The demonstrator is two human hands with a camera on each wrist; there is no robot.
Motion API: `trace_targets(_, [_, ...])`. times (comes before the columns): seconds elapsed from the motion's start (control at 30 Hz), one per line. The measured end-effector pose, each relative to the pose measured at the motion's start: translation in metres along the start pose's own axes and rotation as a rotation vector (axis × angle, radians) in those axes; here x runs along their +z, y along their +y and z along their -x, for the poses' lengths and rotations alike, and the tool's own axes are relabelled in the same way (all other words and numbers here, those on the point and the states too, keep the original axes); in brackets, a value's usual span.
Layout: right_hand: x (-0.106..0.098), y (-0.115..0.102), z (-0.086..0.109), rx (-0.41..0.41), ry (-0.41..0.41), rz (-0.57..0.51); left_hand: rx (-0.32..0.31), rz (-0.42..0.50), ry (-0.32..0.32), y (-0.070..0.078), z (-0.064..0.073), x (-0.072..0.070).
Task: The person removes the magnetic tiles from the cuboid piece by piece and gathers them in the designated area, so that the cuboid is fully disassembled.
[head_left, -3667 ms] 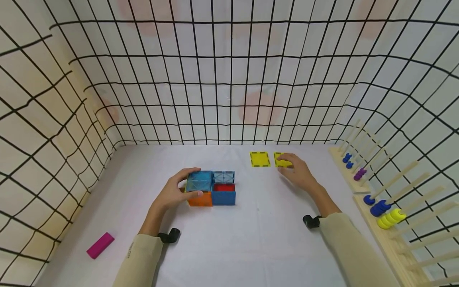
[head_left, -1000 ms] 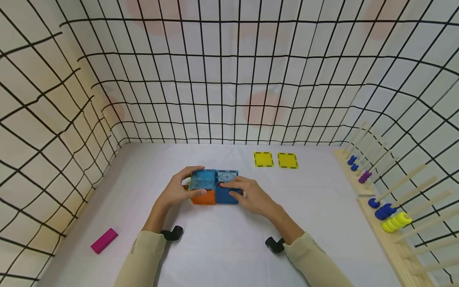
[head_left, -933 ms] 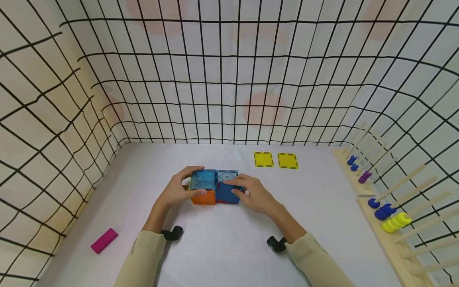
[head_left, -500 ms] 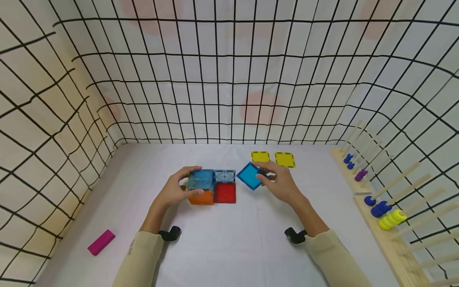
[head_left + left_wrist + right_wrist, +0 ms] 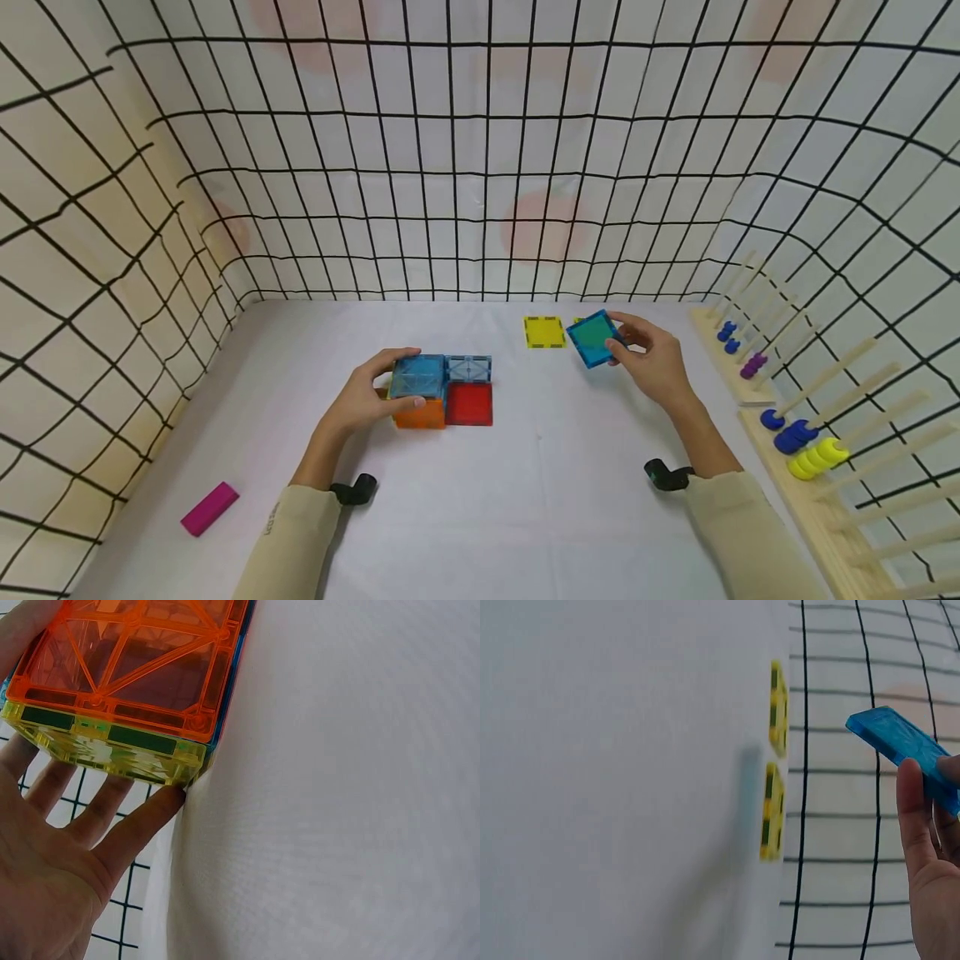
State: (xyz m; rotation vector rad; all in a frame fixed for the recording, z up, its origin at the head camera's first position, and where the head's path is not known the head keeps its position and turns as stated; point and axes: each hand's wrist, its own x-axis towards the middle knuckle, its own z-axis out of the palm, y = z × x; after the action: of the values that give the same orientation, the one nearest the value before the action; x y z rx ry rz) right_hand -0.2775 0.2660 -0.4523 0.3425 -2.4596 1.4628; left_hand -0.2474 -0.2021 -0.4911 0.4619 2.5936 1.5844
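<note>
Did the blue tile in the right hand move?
Yes. In the head view, the blue tile went right, away from the red tile and past the left yellow tile.

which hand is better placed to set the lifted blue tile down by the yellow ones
Probably the right hand: it pinches the lifted blue tile near the yellow tiles. The left hand is farther from them, holding the tile structure.
</note>
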Motion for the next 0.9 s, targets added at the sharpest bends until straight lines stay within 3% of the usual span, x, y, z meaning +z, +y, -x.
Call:
trace_targets(0.4, [-0.044,0.051,-0.018,0.114,0.084,0.040,0.009,0.010,0.000,-0.002,-0.001,0.000])
trace_targets(0.63, [-0.055,0.077,-0.027,0.253,0.085,0.037,0.010,0.010,-0.003,-0.003,-0.001,0.001])
trace_targets(0.9, [-0.058,0.092,-0.034,0.397,0.090,0.103,0.013,0.006,-0.001,-0.004,-0.003,0.001])
